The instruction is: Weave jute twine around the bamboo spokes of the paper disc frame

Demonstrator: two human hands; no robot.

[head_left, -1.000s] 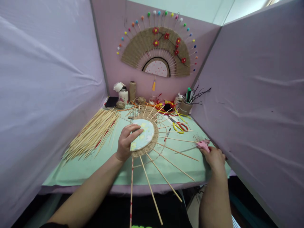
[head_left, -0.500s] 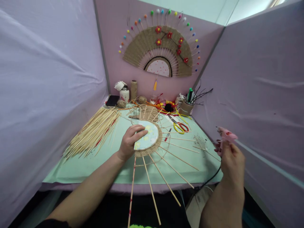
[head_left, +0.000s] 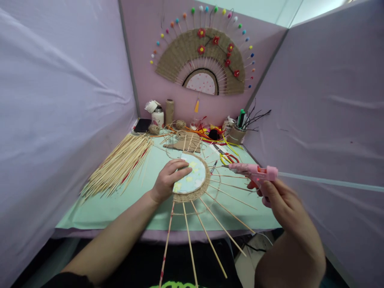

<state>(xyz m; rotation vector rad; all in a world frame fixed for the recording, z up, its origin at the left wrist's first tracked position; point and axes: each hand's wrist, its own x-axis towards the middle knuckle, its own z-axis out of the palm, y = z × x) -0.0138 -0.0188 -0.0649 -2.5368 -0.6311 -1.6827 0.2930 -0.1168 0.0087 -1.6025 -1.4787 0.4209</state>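
Note:
My left hand (head_left: pixel 171 178) grips the straight edge of a half-round fan base (head_left: pixel 193 176), its thumb and fingers on the pale blue patterned face. Twine (head_left: pixel 192 197) borders the curved edge. Thin wooden sticks (head_left: pixel 210 240) fan out from it towards me and to the right; one has red marks. A loop of twine (head_left: pixel 220 186) lies across some sticks. My right hand (head_left: pixel 279 200) is closed round the handle of a pink glue gun (head_left: pixel 255 171). The gun's nozzle points left, above the sticks and apart from the fan base.
A pile of sticks (head_left: pixel 120 166) lies on the left of the table (head_left: pixel 129 212). Scissors (head_left: pixel 229 159), cardboard (head_left: pixel 186 143), twine balls (head_left: pixel 180 125), a phone (head_left: pixel 143 125) and a pen pot (head_left: pixel 236 135) are further back. A finished fan (head_left: pixel 177 56) hangs on the back wall.
My right hand has brought the glue gun left, towards the fan base, and turned it so that its side shows. The fan base and my left hand sit slightly further right in view.

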